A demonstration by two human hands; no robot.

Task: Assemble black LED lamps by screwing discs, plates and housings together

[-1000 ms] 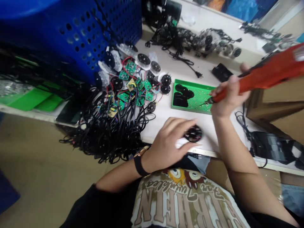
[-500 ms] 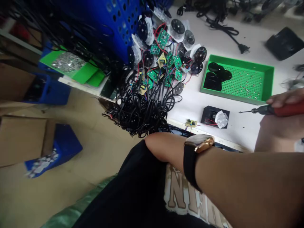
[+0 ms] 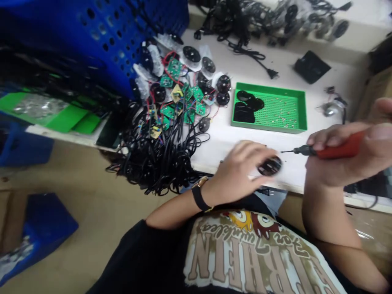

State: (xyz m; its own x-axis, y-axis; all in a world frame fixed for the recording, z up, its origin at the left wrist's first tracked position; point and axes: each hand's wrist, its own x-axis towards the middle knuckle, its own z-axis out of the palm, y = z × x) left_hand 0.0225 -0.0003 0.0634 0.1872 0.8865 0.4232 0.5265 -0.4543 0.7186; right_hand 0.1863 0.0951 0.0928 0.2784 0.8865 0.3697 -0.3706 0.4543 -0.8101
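My left hand [image 3: 240, 173], with a watch on its wrist, is curled round a shiny black round part [image 3: 270, 165] above the table's front edge. Motion blurs its fingers a little. In my right hand [image 3: 330, 161] is a red electric screwdriver [image 3: 343, 146], its thin bit pointing left towards the round part, with a small gap between them. Behind both hands stands a shallow green tray [image 3: 269, 127]; black discs and dark flat pieces lie at its left end and several small screws are scattered over its right side.
Left on the white table is a heap of green circuit boards [image 3: 174, 68], wired round parts and tangled black cables [image 3: 165, 159]. A blue perforated crate [image 3: 122, 45] rises behind it. At the back lie a plug cord [image 3: 254, 55] and a black square housing [image 3: 311, 66].
My left arm has come back from the far right, and its hand now holds the round part. The black housing near the front edge no longer shows. The view has shifted right.
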